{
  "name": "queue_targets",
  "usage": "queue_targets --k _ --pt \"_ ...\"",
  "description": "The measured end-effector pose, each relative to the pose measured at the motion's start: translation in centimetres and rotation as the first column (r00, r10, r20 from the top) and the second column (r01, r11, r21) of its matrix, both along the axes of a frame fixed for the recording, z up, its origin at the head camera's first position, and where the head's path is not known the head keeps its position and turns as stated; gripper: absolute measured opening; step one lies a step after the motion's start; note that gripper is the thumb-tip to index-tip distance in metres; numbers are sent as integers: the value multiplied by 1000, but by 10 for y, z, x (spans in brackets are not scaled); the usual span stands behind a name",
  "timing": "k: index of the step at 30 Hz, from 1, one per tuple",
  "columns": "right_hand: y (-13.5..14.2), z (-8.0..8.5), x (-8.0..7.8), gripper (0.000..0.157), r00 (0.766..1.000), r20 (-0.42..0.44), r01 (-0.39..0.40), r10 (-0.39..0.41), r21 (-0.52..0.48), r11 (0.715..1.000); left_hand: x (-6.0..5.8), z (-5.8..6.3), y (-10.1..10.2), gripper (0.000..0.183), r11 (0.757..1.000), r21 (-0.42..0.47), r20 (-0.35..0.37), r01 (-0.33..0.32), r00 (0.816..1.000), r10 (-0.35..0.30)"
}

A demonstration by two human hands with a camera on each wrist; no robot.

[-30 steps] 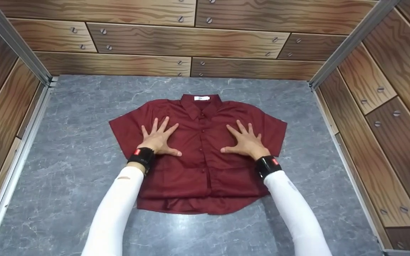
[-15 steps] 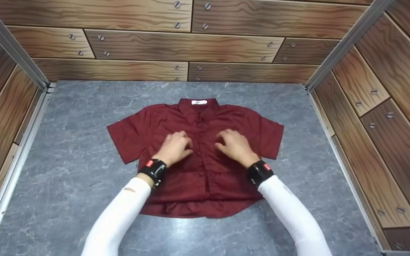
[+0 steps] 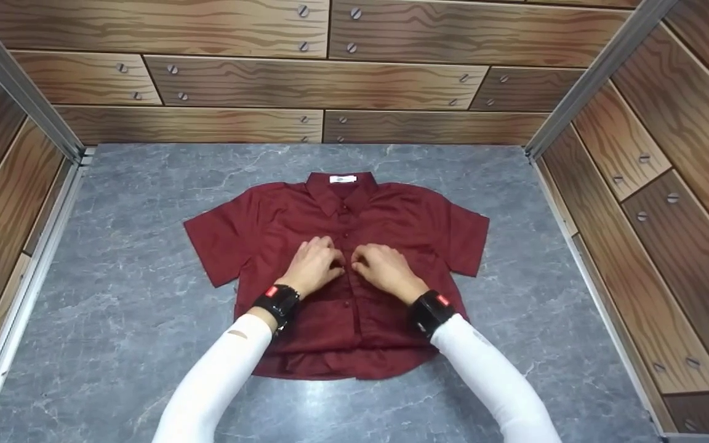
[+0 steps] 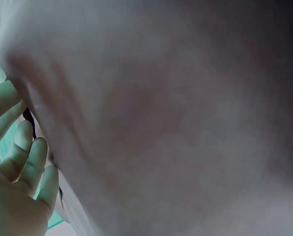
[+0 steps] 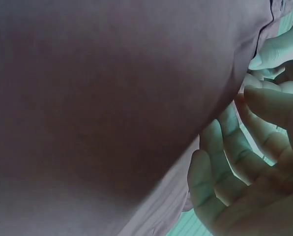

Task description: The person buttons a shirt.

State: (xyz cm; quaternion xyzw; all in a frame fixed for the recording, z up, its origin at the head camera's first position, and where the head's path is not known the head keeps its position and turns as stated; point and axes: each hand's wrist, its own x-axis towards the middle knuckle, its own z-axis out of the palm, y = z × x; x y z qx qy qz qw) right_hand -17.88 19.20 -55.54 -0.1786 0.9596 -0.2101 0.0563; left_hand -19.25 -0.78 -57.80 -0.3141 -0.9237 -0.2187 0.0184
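Note:
A dark red short-sleeved shirt lies front up on the grey surface, its collar at the far side. My left hand is over the left half of its front, fingers bent, thumb and fingertips pinching at the buttoned middle edge. Facing it across the button line, my right hand pinches at the other side with curled fingers. In the right wrist view, thumb and index tips nearly meet at the cloth; the other fingers are spaced apart. The left wrist view has the fingers bent along the cloth.
Wood-patterned walls with metal corner posts enclose the back and sides. The marbled grey surface extends around the shirt. Black wrist straps and white sleeves cover my wrists and forearms.
Both hands were spread flat on the shirt's chest; they have moved inward to the button line, with fingers now curled. The view has tilted slightly, and the shirt stays in place.

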Motion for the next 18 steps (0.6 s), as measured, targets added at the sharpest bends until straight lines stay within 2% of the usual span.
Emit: queue_targets --k 4,11,18 --pt "0 -1 0 6 1000 1 -17 17 -28 999 1 1 0 14 999 36 13 -7 1000 6" --pt "-4 -2 0 11 1000 -18 -8 7 -88 996 2 -1 -5 16 981 182 77 -64 996 50" --pt "-7 -2 -2 13 1000 12 22 -20 -155 988 2 -3 -7 16 966 250 69 -63 997 48"
